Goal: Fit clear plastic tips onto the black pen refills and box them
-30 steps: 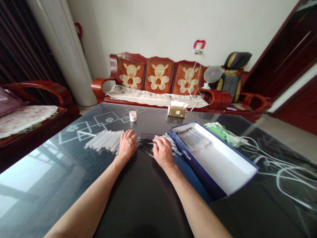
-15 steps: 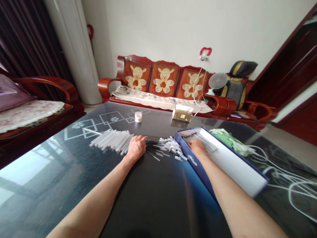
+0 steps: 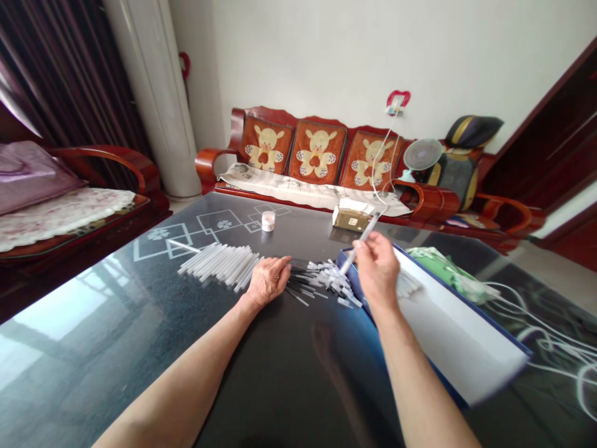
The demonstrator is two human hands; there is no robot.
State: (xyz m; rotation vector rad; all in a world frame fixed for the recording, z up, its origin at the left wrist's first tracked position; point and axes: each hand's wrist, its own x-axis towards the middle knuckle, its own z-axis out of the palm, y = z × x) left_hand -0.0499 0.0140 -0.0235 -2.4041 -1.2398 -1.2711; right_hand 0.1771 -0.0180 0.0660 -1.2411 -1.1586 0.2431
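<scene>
Right hand [image 3: 375, 269] closed on a clear tube [image 3: 359, 242], fingertips pinching it, held up over the near corner of the blue box [image 3: 459, 336]. Left hand [image 3: 268, 281] open, palm down on the table [image 3: 102, 367], just beside a heap of black rods and clear bits [image 3: 321, 281], exact parts hard to tell. Row of loose clear tubes [image 3: 217, 265] left of that hand.

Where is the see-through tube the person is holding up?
In the head view, the right hand holds the clear plastic tube up beside the open blue box, just above a pile of small clear pieces.
</scene>
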